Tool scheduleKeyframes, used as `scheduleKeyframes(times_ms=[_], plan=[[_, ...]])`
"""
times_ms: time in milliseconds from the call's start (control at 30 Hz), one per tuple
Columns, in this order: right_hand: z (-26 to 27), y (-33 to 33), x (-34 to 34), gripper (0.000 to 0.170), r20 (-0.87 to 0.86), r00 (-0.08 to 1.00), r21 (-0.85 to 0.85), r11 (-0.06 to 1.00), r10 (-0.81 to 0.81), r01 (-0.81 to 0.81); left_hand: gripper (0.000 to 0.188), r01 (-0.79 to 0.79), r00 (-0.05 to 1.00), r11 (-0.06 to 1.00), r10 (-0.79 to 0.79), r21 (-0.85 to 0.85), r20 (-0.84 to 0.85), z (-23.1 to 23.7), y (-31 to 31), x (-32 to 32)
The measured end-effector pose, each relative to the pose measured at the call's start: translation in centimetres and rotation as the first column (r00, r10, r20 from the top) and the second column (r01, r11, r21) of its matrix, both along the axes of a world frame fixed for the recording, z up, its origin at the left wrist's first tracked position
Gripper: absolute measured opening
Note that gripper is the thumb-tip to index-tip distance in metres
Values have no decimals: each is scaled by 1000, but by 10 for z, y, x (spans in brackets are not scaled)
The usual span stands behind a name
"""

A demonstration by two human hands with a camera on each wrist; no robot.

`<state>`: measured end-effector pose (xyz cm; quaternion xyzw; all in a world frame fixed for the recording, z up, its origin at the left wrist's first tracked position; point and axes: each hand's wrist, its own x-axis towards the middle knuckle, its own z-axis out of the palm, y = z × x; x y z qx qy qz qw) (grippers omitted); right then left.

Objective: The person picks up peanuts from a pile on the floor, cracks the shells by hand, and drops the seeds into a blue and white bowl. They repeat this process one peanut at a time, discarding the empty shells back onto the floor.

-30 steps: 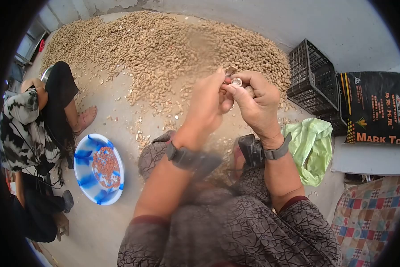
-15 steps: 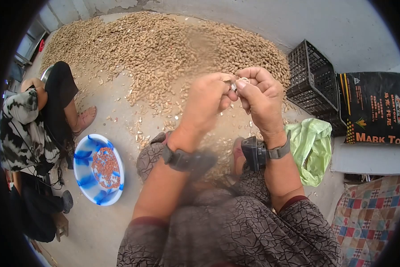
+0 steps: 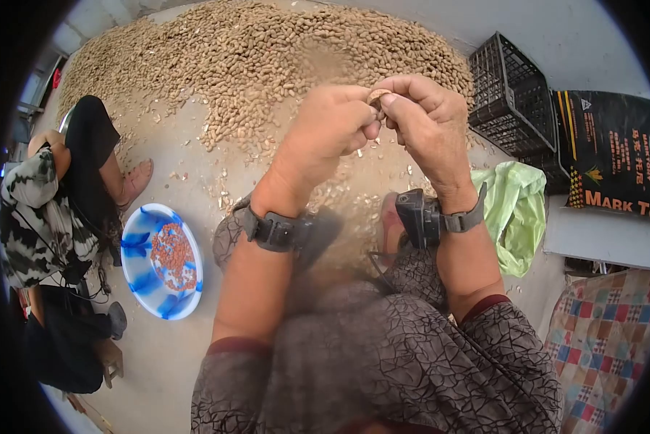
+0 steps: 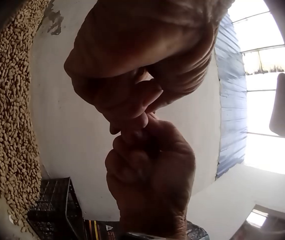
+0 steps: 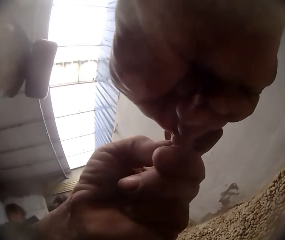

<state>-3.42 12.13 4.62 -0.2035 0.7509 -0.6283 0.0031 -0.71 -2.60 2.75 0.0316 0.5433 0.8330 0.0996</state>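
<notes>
In the head view a small peanut shell [image 3: 378, 95] is pinched between the two hands, over the floor in front of the heap. The left hand [image 3: 330, 129] curls its fingers at the shell's left side. Thumb and forefinger of the right hand [image 3: 427, 124] grip it from the right. Both wrist views show the fingertips meeting, the left hand [image 4: 137, 55] dark above the right one; the shell is mostly hidden there. Whether a kernel lies inside cannot be told.
Unshelled peanuts [image 3: 260, 58] are heaped along the wall. A blue-and-white basin [image 3: 138, 278] holds reddish kernels, near a seated person [image 3: 43, 210]. Right are black crates [image 3: 509, 94], a green bag [image 3: 513, 210], a black printed sack [image 3: 614, 152] and a checkered cloth [image 3: 607, 333].
Both hands have risen in the head view, still together at the fingertips. A brown shell now shows where a pale piece was between them. The surroundings have shifted slightly upward.
</notes>
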Motion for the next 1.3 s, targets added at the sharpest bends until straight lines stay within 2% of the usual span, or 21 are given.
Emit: scheduleKeyframes(times_ms=[67,133,167,233,300,333,367,400,433,467,500,600,667,700,767,967,1033,1100,1167,1233,1300], plan=[[-2,-5,2,15,-14,1000,-10,1000,-12,12,11,-5,999,1000,4,27,39,0,0,-2],[-1,-14,9,9,-72,995,-102,993,-70,63,11,-13,997,998,9,55,79,-1,0,-3],[-6,-15,7,9,-70,995,-102,993,-71,64,11,-42,993,992,29,115,112,-2,1,-3],[-18,-17,2,7,-444,884,15,985,-148,173,11,-71,987,983,44,172,154,-5,3,-3],[-21,-19,0,7,-481,861,7,981,-166,193,13,-119,992,977,111,178,52,-14,4,-5],[-25,-19,-5,8,-623,763,15,973,-169,228,13,-119,992,977,109,178,64,-16,2,-6],[-28,-19,-8,10,-750,641,16,965,-162,263,12,-66,997,995,69,75,-26,-17,-2,-7],[-29,-19,-8,10,-747,644,18,964,-163,264,12,-22,993,999,18,-33,-114,-18,-3,-8],[-29,-19,-9,12,-790,596,35,959,-145,281,12,-21,994,999,17,-32,-110,-19,-2,-8],[-28,-19,-9,14,-829,545,52,953,-125,298,12,-37,999,994,40,104,-33,-20,-1,-8],[-27,-18,-8,14,-828,547,54,953,-125,299,12,-62,998,970,53,237,47,-21,1,-8],[-26,-19,-6,15,-840,537,115,940,-81,322,11,-51,999,963,50,264,12,-26,0,-9],[-27,-21,-8,13,-816,560,9,965,-144,261,10,-51,998,965,39,257,50,-15,-3,-5],[-27,-21,-6,13,-818,557,8,965,-143,260,10,-50,996,967,30,250,86,-10,-4,-2],[-24,-20,1,10,-565,799,-27,973,-206,231,9,-62,995,966,40,253,92,-6,-1,0],[-19,-19,2,10,-601,768,30,954,-220,297,11,-65,997,984,58,168,48,-2,2,-1],[-20,-17,1,10,-632,744,28,954,-214,298,15,-9,998,985,-2,171,61,-3,-1,-3],[-21,-17,0,9,-493,835,-24,964,-243,267,16,12,1000,978,-18,208,25,-5,-1,-4],[-10,-15,1,9,-517,812,-17,951,-272,308,18,13,996,983,-30,182,87,1,-1,1],[-8,-9,-3,11,-309,890,-49,940,-336,338,19,6,994,979,-28,203,104,4,-3,3],[-2,1,-9,11,-288,897,1,937,-334,349,19,-17,992,943,-27,332,127,0,-10,4]])
